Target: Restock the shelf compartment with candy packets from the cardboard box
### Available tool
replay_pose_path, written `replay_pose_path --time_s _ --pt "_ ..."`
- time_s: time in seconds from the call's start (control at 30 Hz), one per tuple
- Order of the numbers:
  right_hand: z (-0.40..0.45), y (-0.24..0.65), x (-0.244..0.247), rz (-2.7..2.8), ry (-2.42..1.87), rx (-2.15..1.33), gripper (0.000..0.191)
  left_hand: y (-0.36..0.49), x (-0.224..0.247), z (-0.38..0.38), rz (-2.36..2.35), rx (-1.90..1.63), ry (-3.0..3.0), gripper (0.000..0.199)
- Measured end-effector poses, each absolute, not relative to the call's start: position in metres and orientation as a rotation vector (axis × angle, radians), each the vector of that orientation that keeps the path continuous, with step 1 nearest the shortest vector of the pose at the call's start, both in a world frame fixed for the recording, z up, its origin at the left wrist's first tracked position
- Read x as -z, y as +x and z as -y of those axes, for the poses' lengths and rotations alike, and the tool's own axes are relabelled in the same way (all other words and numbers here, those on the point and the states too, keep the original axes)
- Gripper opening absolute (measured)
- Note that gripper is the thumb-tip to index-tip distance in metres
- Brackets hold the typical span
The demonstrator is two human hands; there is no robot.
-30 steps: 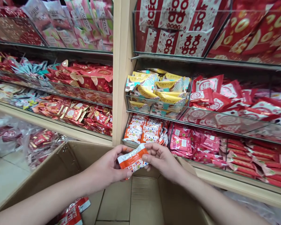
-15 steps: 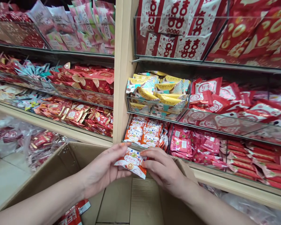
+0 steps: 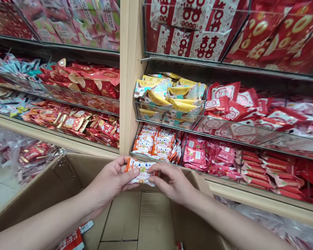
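Observation:
Between my two hands is a small orange-and-white candy packet, its printed face turned up toward me. My left hand grips its left end, thumb on top and fingers underneath. At the right end, my right hand pinches the edge between thumb and fingers. Below both hands stands an open cardboard box, with red packets low at its left side. Just behind my hands, matching orange-and-white packets lie stacked in a bottom shelf compartment.
A wooden post divides the shelves. Yellow packets fill the compartment above, with red-and-white packets beside them. Pink packets lie lower right. Clear plastic bags of packets rest on the floor at left.
The packet has been turned flatter and more level, its print now facing me, and my left thumb has come over it. The camera view has shifted slightly, moving the shelves left and up.

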State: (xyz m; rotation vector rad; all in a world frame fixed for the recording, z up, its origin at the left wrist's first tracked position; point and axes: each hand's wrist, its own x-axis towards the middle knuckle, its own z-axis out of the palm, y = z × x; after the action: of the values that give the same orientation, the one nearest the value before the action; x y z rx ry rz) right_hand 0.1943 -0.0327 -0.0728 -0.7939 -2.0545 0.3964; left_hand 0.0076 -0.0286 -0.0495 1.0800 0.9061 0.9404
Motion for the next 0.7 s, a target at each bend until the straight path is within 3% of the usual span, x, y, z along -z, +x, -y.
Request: replay_pose_path --time_s 0.1,0.2,0.4,0.7 --pt "0.025 0.203 0.065 1.996 -0.879 -0.318 0.013 0.010 0.055 0.029 -1.016 -0.958 1.138 0.039" --pt "0.003 0.221 0.060 1.933 -1.054 0.069 0.020 0.011 0.058 0.032 -1.148 -0.916 1.248 0.046" --pt "-0.047 0.244 0.051 2.098 -1.588 0.691 0.037 0.015 0.069 0.036 -1.087 -0.775 1.464 0.039" --pt "-0.087 0.238 0.030 2.178 -1.969 0.493 0.037 0.016 0.085 0.041 -1.038 -0.688 1.620 0.030"
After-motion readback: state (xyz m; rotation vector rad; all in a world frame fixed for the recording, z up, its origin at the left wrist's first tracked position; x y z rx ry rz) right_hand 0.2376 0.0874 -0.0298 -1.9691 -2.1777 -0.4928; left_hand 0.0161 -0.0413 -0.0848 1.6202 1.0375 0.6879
